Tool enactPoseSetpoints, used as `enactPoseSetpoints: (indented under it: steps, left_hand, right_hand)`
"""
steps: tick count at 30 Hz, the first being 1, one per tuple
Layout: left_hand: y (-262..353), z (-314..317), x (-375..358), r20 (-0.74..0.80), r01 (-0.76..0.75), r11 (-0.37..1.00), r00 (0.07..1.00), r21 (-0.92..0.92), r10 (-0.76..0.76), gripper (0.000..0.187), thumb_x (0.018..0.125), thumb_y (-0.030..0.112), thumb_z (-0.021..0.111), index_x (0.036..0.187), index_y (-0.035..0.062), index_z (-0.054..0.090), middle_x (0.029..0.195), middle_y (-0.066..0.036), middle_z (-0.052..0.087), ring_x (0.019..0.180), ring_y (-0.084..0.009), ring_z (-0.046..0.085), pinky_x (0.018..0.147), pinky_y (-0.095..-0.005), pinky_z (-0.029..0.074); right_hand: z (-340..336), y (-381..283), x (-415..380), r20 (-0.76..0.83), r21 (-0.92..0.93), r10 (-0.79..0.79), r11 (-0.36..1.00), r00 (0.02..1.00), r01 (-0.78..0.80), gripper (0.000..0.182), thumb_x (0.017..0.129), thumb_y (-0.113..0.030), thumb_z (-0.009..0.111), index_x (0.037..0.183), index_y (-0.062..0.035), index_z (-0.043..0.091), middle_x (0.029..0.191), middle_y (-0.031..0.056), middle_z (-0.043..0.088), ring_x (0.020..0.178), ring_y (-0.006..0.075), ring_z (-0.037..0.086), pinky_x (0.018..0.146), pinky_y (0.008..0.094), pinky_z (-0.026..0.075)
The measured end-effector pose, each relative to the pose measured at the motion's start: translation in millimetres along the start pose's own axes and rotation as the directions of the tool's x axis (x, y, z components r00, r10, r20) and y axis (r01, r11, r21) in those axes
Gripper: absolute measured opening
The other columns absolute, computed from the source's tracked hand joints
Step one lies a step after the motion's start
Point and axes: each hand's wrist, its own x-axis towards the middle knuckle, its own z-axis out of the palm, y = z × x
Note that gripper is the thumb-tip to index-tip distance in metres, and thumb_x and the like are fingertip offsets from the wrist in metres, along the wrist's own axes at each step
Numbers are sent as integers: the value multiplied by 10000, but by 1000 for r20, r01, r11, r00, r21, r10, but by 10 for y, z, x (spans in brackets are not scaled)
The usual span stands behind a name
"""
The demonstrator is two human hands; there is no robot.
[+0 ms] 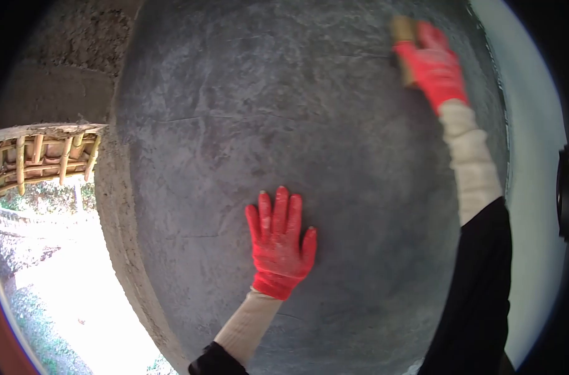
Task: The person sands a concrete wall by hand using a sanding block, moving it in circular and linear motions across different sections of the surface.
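Both hands wear red gloves with cream cuffs. Low in the middle of the head view, my left hand [278, 244] lies flat against the dark grey plastered wall [284, 150], its fingers spread. At the upper right, my right hand [435, 65] is wrapped round a yellowish-brown block [405, 47] held against the wall. That hand and the block are blurred, so the block's exact kind cannot be told. Faint cracks and lighter swirls mark the grey surface.
A rough brown plaster edge [119, 212] borders an opening at the left, with bright ground and a tiled roof on poles [44, 159] beyond. A pale wall [528, 156] meets the grey one at the right, with a dark round object [565, 194] at its far edge.
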Motion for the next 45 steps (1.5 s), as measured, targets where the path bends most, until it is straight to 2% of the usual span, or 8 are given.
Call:
enactPoseSetpoints:
  steps: [4, 13, 19, 24, 27, 31, 37, 45]
  left_hand:
    - [7, -32, 9, 16, 28, 998, 1000, -65, -27, 647, 843, 269, 640, 1402, -22, 488, 1513, -220, 407, 1396, -492, 335, 1144, -636, 227]
    - [7, -48, 5, 9, 16, 998, 1000, -54, -15, 631, 846, 238, 643, 1410, 3, 485, 1510, -209, 410, 1398, -486, 329, 1137, -634, 235]
    - [-20, 3, -9, -22, -3, 997, 1000, -74, 1, 643, 842, 252, 642, 1408, -9, 482, 1505, -215, 411, 1391, -490, 330, 1137, -632, 240]
    - [-11, 16, -16, -20, 14, 997, 1000, -81, -16, 643, 852, 273, 635, 1409, -11, 484, 1503, -215, 412, 1390, -487, 335, 1136, -631, 245]
    - [-5, 29, -7, -24, 30, 998, 999, -64, -31, 643, 867, 290, 621, 1421, -5, 478, 1514, -207, 404, 1397, -482, 330, 1141, -628, 240]
    - [-18, 93, -40, -55, 5, 1000, 998, -23, -7, 646, 893, 312, 591, 1452, 19, 454, 1542, -194, 379, 1416, -470, 312, 1160, -615, 209]
    - [-62, 104, -75, -33, -43, 998, 998, 40, 45, 628, 885, 314, 589, 1434, 30, 475, 1531, -193, 389, 1400, -483, 322, 1152, -632, 192]
    - [-82, 133, -55, -12, -60, 996, 998, 68, 61, 613, 908, 307, 563, 1444, 27, 458, 1527, -209, 385, 1396, -497, 314, 1156, -623, 187]
  right_hand:
    - [55, 645, 215, -16, 2, 443, 896, 896, -443, 650, 824, -534, 655, 1347, -178, 508, 1438, 184, 461, 1256, 406, 520, 1003, 459, 467]
    - [152, -1797, -878, 143, 393, -646, 733, 750, 556, 602, 735, -337, 726, 1278, -133, 565, 1326, 118, 558, 1142, 372, 580, 933, 462, 510]
    - [64, -413, -360, 50, 200, -380, 910, 924, 364, 701, 811, -385, 711, 1431, -146, 489, 1463, 118, 481, 1276, 363, 521, 1043, 405, 457]
    - [-50, 1969, -83, 13, -57, 434, 900, 901, -433, 891, 805, -574, 688, 1555, -247, 334, 1585, 102, 313, 1384, 360, 427, 1098, 405, 412]
    - [-272, 1507, -400, 76, -187, 406, 903, 911, -387, 915, 800, -602, 684, 1565, -260, 316, 1602, 87, 289, 1400, 357, 411, 1087, 401, 426]
    - [-435, -148, -1153, 115, 36, -251, 968, 961, 248, 652, 798, -355, 714, 1389, -164, 516, 1404, 166, 512, 1141, 426, 580, 941, 477, 496]
    - [-666, -847, -1985, 221, 314, -545, 825, 809, 469, 628, 721, -288, 749, 1320, -232, 572, 1347, 83, 533, 1084, 325, 596, 895, 454, 527]
    - [-1073, 1903, -1506, 225, -141, 386, 921, 894, -363, 855, 814, -523, 723, 1529, -221, 364, 1514, 194, 363, 1283, 412, 486, 1026, 452, 476]
